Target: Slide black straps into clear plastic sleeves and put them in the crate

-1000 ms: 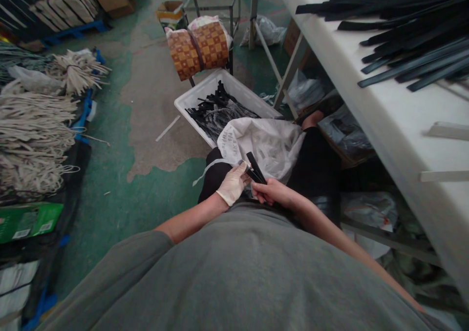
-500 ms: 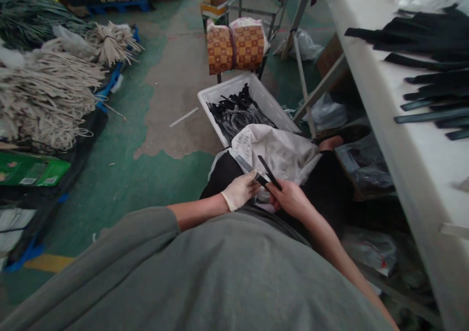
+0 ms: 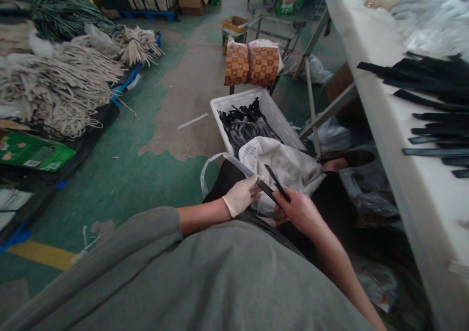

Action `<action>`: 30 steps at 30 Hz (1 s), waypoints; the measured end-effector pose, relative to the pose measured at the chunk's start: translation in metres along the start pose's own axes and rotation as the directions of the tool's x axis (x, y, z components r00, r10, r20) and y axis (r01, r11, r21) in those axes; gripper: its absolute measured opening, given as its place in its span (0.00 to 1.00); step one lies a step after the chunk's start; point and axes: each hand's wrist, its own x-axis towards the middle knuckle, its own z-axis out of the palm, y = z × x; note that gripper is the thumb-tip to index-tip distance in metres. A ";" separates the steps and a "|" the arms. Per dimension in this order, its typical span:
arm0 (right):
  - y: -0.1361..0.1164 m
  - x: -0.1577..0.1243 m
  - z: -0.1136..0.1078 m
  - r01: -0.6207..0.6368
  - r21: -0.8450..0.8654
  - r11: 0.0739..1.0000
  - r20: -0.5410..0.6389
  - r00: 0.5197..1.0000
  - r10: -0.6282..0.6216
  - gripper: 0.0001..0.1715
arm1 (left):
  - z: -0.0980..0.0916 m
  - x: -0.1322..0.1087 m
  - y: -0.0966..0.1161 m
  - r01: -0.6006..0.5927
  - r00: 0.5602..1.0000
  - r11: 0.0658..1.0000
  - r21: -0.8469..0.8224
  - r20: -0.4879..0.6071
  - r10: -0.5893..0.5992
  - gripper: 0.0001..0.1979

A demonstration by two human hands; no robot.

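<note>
I sit with a white bag (image 3: 289, 165) on my lap. My left hand (image 3: 241, 195), in a pale glove, pinches the clear plastic sleeve (image 3: 223, 161) that peels off a thin black strip (image 3: 266, 189). My bare right hand (image 3: 300, 210) is closed round black strips (image 3: 277, 182) that poke up from its fingers. The two hands are close together above my black trousers.
A white crate (image 3: 234, 101) of black strips stands on the floor ahead. A stool with a checked cushion (image 3: 252, 65) is behind it. A white table (image 3: 381, 101) on the right carries more black strips (image 3: 428, 82). Bundles of pale cord (image 3: 54, 87) lie at left.
The view has tilted up and left. My left hand has drawn the clear sleeve away from the black strip, and my hands have shifted slightly right.
</note>
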 end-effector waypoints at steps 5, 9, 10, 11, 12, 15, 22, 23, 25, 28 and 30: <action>-0.001 0.005 -0.001 0.032 -0.204 0.979 -0.121 0.991 -0.057 0.19 | 0.000 -0.001 -0.005 0.048 0.997 0.999 0.022 0.065 -0.049 0.15; -0.002 0.007 0.000 0.015 -0.119 0.993 -0.068 0.997 -0.024 0.22 | 0.002 0.001 -0.003 -0.024 0.997 0.999 0.032 0.069 0.021 0.17; 0.000 0.007 -0.001 0.013 -0.091 0.996 -0.049 0.999 -0.017 0.23 | 0.002 0.002 0.000 -0.060 0.997 0.998 0.022 0.048 0.059 0.17; 0.002 0.006 -0.002 0.014 -0.085 0.996 -0.047 0.999 -0.018 0.24 | 0.002 0.002 0.002 -0.085 0.996 0.996 0.014 0.030 0.084 0.17; 0.003 0.005 -0.003 0.017 -0.101 0.995 -0.062 0.998 -0.023 0.23 | 0.002 0.003 0.003 -0.092 0.996 0.996 0.011 0.023 0.091 0.17; 0.002 0.006 -0.002 0.020 -0.204 0.979 -0.140 0.989 -0.049 0.20 | 0.003 0.001 -0.001 -0.023 0.996 0.999 0.046 0.085 0.019 0.18; 0.002 0.002 -0.004 0.020 -0.093 0.996 -0.071 0.997 -0.026 0.24 | 0.006 0.003 0.000 -0.097 0.994 0.995 0.037 0.055 0.095 0.17; 0.003 0.002 -0.004 0.029 -0.114 0.993 -0.087 0.995 -0.039 0.23 | 0.007 0.002 -0.001 -0.086 0.995 0.996 0.039 0.060 0.084 0.16; 0.003 0.003 -0.002 0.037 -0.165 0.986 -0.143 0.988 -0.061 0.21 | 0.009 0.000 -0.004 -0.019 0.995 0.997 0.069 0.101 0.012 0.17; 0.003 0.005 -0.001 0.018 -0.158 0.987 -0.150 0.988 -0.042 0.22 | 0.012 -0.001 -0.006 0.017 0.991 0.995 0.099 0.131 -0.030 0.17; 0.007 0.001 -0.004 -0.001 -0.108 0.994 -0.097 0.995 -0.009 0.23 | 0.011 0.003 0.001 -0.040 0.996 0.997 0.072 0.084 0.034 0.16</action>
